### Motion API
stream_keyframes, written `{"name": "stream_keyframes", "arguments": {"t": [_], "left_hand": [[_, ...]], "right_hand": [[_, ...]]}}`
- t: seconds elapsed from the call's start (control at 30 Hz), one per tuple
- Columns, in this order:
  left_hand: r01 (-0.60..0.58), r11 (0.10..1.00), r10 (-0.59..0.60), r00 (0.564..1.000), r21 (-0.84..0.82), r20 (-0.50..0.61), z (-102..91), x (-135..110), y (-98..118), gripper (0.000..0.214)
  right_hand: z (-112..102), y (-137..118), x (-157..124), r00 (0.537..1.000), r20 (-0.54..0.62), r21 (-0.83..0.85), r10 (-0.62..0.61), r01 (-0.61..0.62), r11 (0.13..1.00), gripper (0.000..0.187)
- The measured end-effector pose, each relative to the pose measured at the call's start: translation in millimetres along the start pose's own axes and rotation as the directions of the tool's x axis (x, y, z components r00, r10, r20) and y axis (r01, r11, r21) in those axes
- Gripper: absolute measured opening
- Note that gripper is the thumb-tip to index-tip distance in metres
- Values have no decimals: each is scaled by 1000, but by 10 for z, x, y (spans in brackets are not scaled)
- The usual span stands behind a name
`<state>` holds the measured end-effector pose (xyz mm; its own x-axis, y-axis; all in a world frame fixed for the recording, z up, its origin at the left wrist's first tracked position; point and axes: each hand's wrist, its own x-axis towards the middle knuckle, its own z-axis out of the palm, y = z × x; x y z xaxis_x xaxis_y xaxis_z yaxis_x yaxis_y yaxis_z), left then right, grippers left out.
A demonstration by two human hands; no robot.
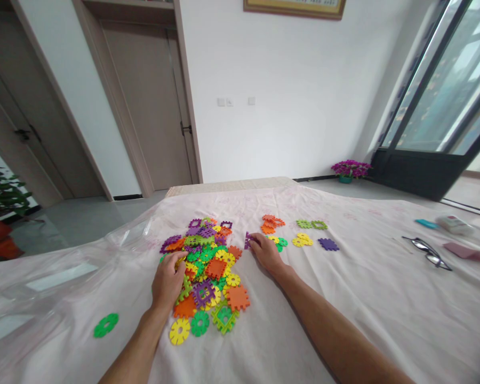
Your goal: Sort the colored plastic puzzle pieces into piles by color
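Note:
A mixed pile of plastic interlocking pieces lies in front of me, with toothed squares such as an orange square (237, 297) and notched discs such as a yellow disc (180, 332). On the pile's left side rests my left hand (168, 280), fingers apart and touching pieces, its fingertips partly hidden among them. Just right of the pile, my right hand (268, 255) pinches a purple toothed square piece (247, 240), held on edge. Small groups sit beyond and beside that hand: orange squares (269, 228), light green squares (304, 224), yellow discs (302, 240) and one dark purple square (328, 244).
A pale cloth (368, 309) with folds covers the table. Clear plastic packaging (64, 277) lies at left, near a lone green piece (106, 325). Eyeglasses (427, 252), a pink cloth-like item (466, 252) and a white packet (455, 224) lie at right.

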<state>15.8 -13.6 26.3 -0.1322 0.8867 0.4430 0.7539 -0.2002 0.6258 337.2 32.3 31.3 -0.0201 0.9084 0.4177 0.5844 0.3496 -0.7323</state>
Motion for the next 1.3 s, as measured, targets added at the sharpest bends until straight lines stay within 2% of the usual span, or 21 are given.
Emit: {"name": "stream_keyframes", "arguments": {"t": [0.1, 0.23, 0.37, 0.5, 0.57, 0.67, 0.83, 0.97, 1.03, 1.07, 1.13, 1.2, 1.3], "left_hand": [[-5, 1000, 5, 1000, -1, -7, 3, 3, -6, 31], [-6, 1000, 6, 1000, -1, -11, 13, 7, -25, 32], [-10, 1000, 10, 1000, -2, -7, 21, 8, -39, 33], [-12, 1000, 12, 1000, -5, -4, 22, 5, -42, 33], [-7, 1000, 7, 1000, -3, 3, 19, 4, -41, 34], [-5, 1000, 5, 1000, -4, 5, 14, 3, -38, 33], [-15, 1000, 15, 1000, -5, -3, 9, 2, -32, 31], [-11, 1000, 11, 1000, 0, -10, 15, -1, -33, 31], [-7, 1000, 7, 1000, -1, -13, 20, -1, -39, 31], [-7, 1000, 7, 1000, -1, -15, 22, 0, -43, 31], [-11, 1000, 11, 1000, -3, -19, 26, 1, -50, 31], [-15, 1000, 14, 1000, -6, -19, 26, 2, -53, 31], [-12, 1000, 12, 1000, -7, -10, 21, 0, -47, 31]], "right_hand": [[-11, -1, 3, 1000, -14, 5, 1, 0, 1000, 22], [-70, 45, 27, 989, -124, 72, 86, -78, 994, 26], [-204, 162, 72, 966, -243, 1, 91, -93, 996, 32], [-384, 346, 132, 918, -384, -66, 95, -130, 989, 40], [-498, 438, 159, 883, -447, -90, 144, -205, 975, 43], [-707, 554, 183, 805, -551, -126, 220, -340, 932, 45], [-1053, 712, 160, 675, -697, -181, 241, -492, 852, 42], [-1185, 794, 95, 578, -770, -200, 270, -620, 758, 39], [-1188, 803, 74, 557, -795, -209, 241, -624, 753, 40], [-1173, 798, 72, 562, -799, -220, 212, -602, 767, 41], [-1107, 768, 84, 614, -777, -268, 138, -521, 811, 41], [-992, 717, 112, 711, -700, -327, 63, -398, 857, 39], [-747, 606, 150, 870, -494, -341, -10, -183, 922, 37]]}}
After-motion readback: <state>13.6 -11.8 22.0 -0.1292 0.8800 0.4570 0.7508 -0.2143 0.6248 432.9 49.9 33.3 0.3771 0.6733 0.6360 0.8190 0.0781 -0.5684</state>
